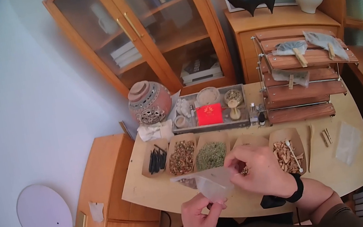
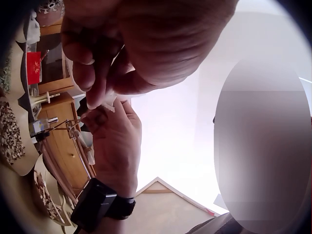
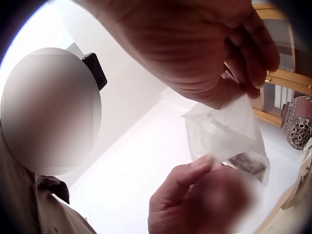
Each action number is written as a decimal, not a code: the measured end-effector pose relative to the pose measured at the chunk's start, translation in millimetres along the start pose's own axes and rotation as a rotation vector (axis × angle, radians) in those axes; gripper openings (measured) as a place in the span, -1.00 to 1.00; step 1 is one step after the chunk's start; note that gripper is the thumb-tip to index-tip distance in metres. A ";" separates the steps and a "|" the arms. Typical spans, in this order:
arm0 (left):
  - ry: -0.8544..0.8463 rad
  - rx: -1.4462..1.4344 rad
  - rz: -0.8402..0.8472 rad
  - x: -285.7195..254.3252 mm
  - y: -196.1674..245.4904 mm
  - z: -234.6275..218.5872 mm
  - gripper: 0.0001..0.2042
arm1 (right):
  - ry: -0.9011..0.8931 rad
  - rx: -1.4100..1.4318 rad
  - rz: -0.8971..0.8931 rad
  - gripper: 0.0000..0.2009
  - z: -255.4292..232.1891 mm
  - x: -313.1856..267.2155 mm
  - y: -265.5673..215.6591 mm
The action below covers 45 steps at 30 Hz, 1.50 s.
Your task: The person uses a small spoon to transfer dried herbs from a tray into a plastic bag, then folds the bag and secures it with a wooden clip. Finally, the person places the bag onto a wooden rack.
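Observation:
A translucent white pouch (image 1: 213, 180) is held up between both hands over the front of the table. My left hand (image 1: 199, 219) pinches its lower edge between thumb and fingers. My right hand (image 1: 260, 170) pinches its upper right corner with the fingertips. In the right wrist view the pouch (image 3: 226, 129) has a dark, mottled filling at its far end. Behind the hands stand paper trays of black sticks (image 1: 157, 160), brown mixed bits (image 1: 182, 156) and green dried herb (image 1: 211, 155). The right hand partly hides another tray (image 1: 248, 140).
A tray of brown chips (image 1: 288, 155) with a white spoon (image 1: 293, 154) is right of the hands. Beyond lie wooden pegs (image 1: 326, 137) and a flat clear bag (image 1: 348, 142). A slatted wooden rack (image 1: 304, 92) holds pegged pouches; a grey tray (image 1: 236, 123) carries a red packet (image 1: 209, 114).

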<state>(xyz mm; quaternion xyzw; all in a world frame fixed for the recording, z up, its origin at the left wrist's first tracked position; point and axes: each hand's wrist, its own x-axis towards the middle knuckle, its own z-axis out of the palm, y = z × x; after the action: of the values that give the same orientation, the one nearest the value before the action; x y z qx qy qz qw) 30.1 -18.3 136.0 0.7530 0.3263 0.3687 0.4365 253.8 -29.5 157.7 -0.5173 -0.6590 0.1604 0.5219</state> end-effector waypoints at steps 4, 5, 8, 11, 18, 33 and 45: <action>0.037 -0.224 -0.205 -4.3 -2.7 0.2 -0.83 | -0.023 -0.018 -0.052 -0.80 -0.9 -0.2 -4.7; 0.034 -0.264 -0.225 -4.2 -2.0 -0.1 -0.81 | -0.021 -0.015 -0.052 -0.80 -0.9 0.3 -5.3; 0.028 -0.317 -0.242 -3.4 -1.4 -0.8 -0.79 | -0.045 -0.064 -0.188 -0.80 -0.7 0.4 -6.0; 0.028 -0.342 -0.238 -3.0 -3.2 -1.6 -0.80 | -0.083 -0.115 -0.316 -0.84 -0.2 -1.0 -5.9; 0.035 -0.316 -0.242 -6.2 -4.9 1.6 -0.81 | -0.287 -0.257 -0.340 -0.81 -1.5 -4.4 -0.5; 0.050 -0.131 -0.173 -7.7 3.5 5.7 -0.84 | -0.551 0.108 -0.132 -0.63 0.7 -5.0 7.3; 0.278 0.734 0.300 -4.1 -5.8 -1.7 0.21 | -0.612 0.285 -0.032 -0.65 3.4 -0.1 10.9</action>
<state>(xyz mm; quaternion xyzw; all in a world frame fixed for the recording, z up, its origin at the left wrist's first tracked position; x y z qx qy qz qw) 25.6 -18.6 130.3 0.8408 0.3786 0.3855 0.0326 256.5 -24.0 148.1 -0.3567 -0.7642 0.3905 0.3692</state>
